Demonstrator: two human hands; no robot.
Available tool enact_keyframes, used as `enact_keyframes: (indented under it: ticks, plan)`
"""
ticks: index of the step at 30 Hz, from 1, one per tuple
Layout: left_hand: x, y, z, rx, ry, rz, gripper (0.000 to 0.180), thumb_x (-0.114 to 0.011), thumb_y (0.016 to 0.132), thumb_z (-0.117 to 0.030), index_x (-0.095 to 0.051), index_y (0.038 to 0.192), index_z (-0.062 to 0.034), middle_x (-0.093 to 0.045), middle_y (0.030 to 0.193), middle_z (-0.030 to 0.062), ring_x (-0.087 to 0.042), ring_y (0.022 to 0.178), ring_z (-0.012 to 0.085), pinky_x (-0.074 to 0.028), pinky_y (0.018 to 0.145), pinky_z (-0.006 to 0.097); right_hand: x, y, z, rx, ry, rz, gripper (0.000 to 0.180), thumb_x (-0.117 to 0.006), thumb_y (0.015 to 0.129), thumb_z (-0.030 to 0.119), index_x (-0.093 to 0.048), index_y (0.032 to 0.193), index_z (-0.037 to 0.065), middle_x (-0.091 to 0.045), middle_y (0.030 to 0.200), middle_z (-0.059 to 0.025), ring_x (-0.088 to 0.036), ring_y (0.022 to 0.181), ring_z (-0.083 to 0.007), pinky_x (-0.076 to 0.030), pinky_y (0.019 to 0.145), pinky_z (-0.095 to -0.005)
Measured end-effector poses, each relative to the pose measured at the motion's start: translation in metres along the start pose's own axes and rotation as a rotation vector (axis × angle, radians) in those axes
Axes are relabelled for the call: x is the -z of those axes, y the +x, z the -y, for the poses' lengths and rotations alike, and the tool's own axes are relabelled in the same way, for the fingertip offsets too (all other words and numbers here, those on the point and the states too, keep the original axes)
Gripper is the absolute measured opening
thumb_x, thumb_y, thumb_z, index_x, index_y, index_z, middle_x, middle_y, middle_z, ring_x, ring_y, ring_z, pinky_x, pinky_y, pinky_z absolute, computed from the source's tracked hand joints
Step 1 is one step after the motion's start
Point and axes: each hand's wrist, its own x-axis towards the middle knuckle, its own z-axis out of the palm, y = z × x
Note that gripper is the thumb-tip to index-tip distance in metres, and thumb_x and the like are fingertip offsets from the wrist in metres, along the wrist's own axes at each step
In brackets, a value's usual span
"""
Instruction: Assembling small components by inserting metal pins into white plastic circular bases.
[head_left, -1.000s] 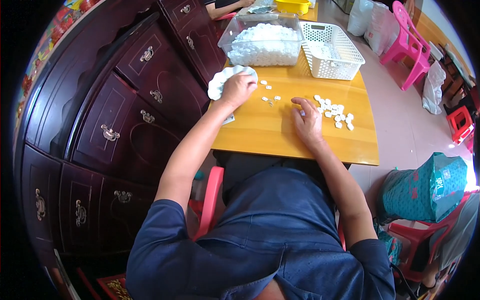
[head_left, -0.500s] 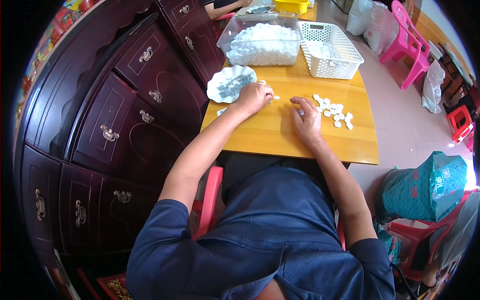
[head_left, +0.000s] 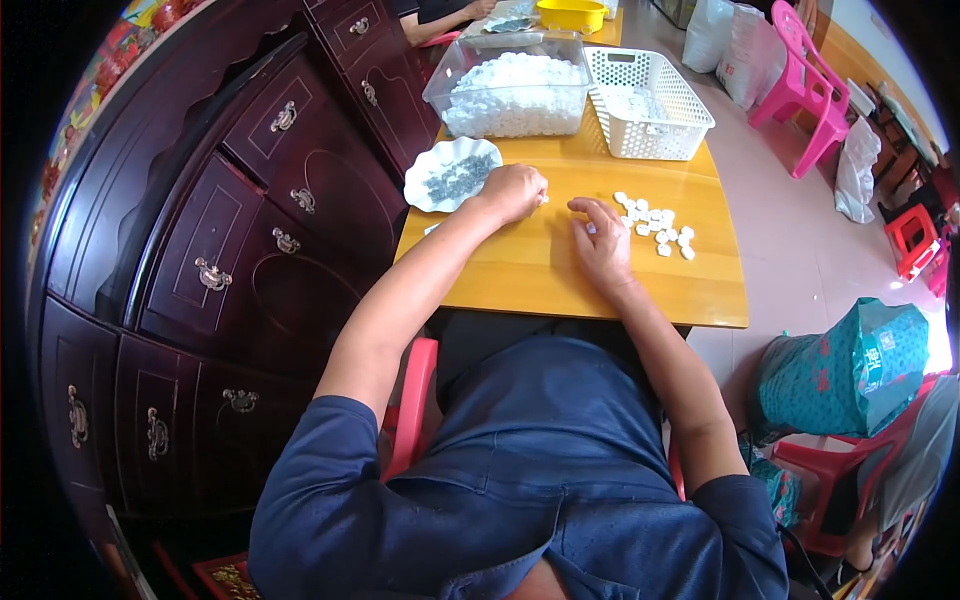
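My left hand (head_left: pixel 514 192) is closed, fingertips pinched low over the wooden table (head_left: pixel 520 270), just right of a white scalloped plate (head_left: pixel 418 188) that holds small dark grey pieces (head_left: pixel 455 185). A bit of a small white piece (head_left: pixel 544 199) shows at those fingertips; the hand covers most of it. To the right, my right hand (head_left: pixel 604 250) is curled with its side near the tabletop. Between its thumb and fingers sits another small whitish piece (head_left: pixel 591 228). Several small white plastic pieces (head_left: pixel 663 250) lie loose just beyond and right of it.
At the table's far side stand a clear bin (head_left: pixel 460 105) heaped with white pieces and a white perforated basket (head_left: pixel 660 145). Dark wooden drawers (head_left: pixel 240 330) line the left. A teal bag (head_left: pixel 830 370) and pink chair (head_left: pixel 815 95) are on the right. Another person's arm (head_left: pixel 440 25) shows beyond.
My left fingertips have come down over the small white piece that lay beside them. My right hand has turned slightly, showing more of the piece it holds. The whole view has shifted a little.
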Motion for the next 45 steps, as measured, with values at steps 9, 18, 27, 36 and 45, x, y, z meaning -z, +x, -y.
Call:
enact_keyframes:
  ticks: [9, 18, 27, 36, 45]
  plan:
    - [-0.006, 0.010, 0.010, -0.153, 0.100, -0.022, 0.015, -0.062, 0.082, -0.020, -0.069, 0.074, -0.0090, -0.068, 0.077, 0.0171, -0.067, 0.077, 0.0391, -0.052, 0.067, 0.051, -0.010, 0.000, -0.010, -0.003, -0.020, -0.035, 0.021, -0.065, 0.080, 0.005, -0.068, 0.101, 0.002, -0.068, 0.107, -0.0165, -0.063, 0.104, -0.0355, -0.049, 0.095, -0.0442]
    - [0.007, 0.003, -0.003, -0.144, 0.055, -0.013, 0.010, -0.070, 0.080, -0.017, -0.072, 0.080, -0.0071, -0.070, 0.081, 0.0152, -0.068, 0.081, 0.0355, -0.054, 0.073, 0.046, -0.027, 0.036, -0.036, 0.061, -0.184, 0.055, 0.017, -0.065, 0.076, 0.006, -0.070, 0.092, 0.005, -0.070, 0.096, -0.0152, -0.065, 0.097, -0.0339, -0.050, 0.091, -0.0438]
    - [0.000, 0.015, 0.002, -0.185, 0.156, 0.020, 0.011, -0.068, 0.081, -0.015, -0.066, 0.077, -0.0046, -0.068, 0.081, 0.0153, -0.067, 0.081, 0.0370, -0.054, 0.072, 0.046, -0.046, 0.045, -0.042, 0.028, -0.273, 0.220, 0.017, -0.063, 0.081, 0.016, -0.072, 0.093, 0.010, -0.070, 0.101, -0.0138, -0.064, 0.104, -0.0321, -0.047, 0.097, -0.0445]
    - [0.003, 0.021, -0.001, -0.181, 0.192, 0.032, 0.012, -0.064, 0.082, -0.016, -0.068, 0.077, -0.0053, -0.070, 0.082, 0.0174, -0.068, 0.079, 0.0379, -0.055, 0.073, 0.048, -0.048, 0.063, -0.046, 0.031, -0.506, 0.307, 0.018, -0.056, 0.086, 0.018, -0.071, 0.084, 0.008, -0.070, 0.091, -0.0151, -0.067, 0.094, -0.0334, -0.049, 0.090, -0.0450]
    - [0.031, -0.010, 0.001, 0.022, -0.358, -0.293, 0.007, -0.063, 0.081, -0.007, -0.058, 0.082, -0.0017, -0.064, 0.069, 0.0150, -0.065, 0.065, 0.0333, -0.051, 0.061, 0.042, -0.059, 0.068, -0.031, -0.084, -0.448, 0.328, 0.017, -0.063, 0.086, 0.028, -0.074, 0.091, 0.016, -0.070, 0.102, -0.0126, -0.065, 0.102, -0.0305, -0.047, 0.093, -0.0438]
